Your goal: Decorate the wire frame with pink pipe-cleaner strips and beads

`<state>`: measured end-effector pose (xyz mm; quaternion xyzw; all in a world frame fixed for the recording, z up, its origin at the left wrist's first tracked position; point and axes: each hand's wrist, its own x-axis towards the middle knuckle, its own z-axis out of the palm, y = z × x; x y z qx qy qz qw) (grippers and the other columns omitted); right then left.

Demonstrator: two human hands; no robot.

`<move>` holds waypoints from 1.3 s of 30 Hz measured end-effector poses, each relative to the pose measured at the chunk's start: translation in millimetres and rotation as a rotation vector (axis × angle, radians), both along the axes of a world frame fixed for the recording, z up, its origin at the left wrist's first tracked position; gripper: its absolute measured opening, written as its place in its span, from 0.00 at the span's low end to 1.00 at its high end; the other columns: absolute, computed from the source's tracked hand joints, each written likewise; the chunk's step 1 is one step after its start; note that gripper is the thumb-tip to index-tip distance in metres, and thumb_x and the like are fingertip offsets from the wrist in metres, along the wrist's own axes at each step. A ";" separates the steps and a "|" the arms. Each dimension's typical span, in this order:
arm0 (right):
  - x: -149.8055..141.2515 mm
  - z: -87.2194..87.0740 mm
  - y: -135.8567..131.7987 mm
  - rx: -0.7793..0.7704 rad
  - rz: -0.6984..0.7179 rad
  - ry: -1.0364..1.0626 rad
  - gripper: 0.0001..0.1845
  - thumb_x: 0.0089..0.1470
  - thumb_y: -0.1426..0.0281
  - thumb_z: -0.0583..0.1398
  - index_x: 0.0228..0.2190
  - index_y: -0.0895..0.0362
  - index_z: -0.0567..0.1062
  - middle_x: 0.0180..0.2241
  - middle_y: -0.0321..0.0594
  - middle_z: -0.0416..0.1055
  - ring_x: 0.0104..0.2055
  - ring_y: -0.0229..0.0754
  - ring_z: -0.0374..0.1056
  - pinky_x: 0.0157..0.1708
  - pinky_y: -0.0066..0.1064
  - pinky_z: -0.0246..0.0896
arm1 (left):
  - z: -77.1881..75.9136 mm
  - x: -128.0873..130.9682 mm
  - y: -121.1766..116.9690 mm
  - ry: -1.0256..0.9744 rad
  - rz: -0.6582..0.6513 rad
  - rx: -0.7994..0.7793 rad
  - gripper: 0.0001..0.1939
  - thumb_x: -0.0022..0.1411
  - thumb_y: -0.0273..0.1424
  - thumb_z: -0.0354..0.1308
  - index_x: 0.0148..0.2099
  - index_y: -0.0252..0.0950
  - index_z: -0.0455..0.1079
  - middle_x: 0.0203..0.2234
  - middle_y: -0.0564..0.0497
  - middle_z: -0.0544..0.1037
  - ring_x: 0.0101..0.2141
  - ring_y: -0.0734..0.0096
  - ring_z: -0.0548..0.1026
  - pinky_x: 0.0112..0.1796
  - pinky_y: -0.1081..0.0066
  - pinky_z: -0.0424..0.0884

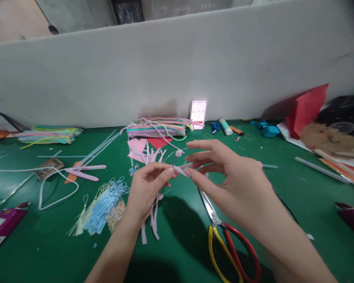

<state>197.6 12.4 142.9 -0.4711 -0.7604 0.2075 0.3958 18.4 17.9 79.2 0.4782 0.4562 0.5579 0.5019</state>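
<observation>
Between thumb and fingertips, my left hand (150, 182) pinches a short lilac pipe cleaner (179, 170) with a thin wire. A small curled lilac ball (179, 153) sits just above the fingertips, and another lilac curl (160, 196) hangs below. My right hand (224, 169) is held close by with its fingers apart, the thumb tip at the free end of the pipe cleaner; whether it touches is hard to tell. Lilac strips (153, 222) lie on the table behind and under my left hand. Scissors (214, 220) with one yellow and one red handle lie beneath my right hand.
A bundle of pastel pipe cleaners (156, 127) and a lit phone (198, 114) stand by the white partition (165, 67). Left lie tassels (102, 204), a bag of beads (115, 214) and glue guns (6, 226). A glue stick (225, 126) lies behind my right hand.
</observation>
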 end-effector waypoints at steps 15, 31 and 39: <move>19.3 0.0 12.3 0.256 0.130 -0.279 0.12 0.53 0.68 0.66 0.41 0.53 0.78 0.43 0.41 0.77 0.41 0.43 0.74 0.38 0.34 0.71 | 3.2 -1.8 1.2 -0.164 0.085 -0.073 0.08 0.53 0.35 0.69 0.32 0.36 0.76 0.24 0.53 0.79 0.30 0.69 0.80 0.24 0.78 0.69; 4.5 -13.8 25.4 0.039 0.007 -0.006 0.04 0.57 0.70 0.61 0.33 0.54 0.78 0.29 0.36 0.80 0.29 0.38 0.75 0.27 0.27 0.66 | -0.6 -0.2 0.6 -0.124 -0.015 -0.061 0.05 0.54 0.33 0.69 0.31 0.38 0.77 0.24 0.54 0.80 0.29 0.73 0.78 0.26 0.79 0.69; -0.8 -21.2 19.1 0.284 -0.071 -0.199 0.04 0.57 0.74 0.59 0.36 0.55 0.69 0.35 0.41 0.77 0.30 0.40 0.73 0.26 0.29 0.65 | -5.6 2.6 2.3 0.006 0.071 -0.040 0.07 0.55 0.36 0.68 0.32 0.39 0.77 0.24 0.52 0.80 0.27 0.73 0.75 0.26 0.77 0.69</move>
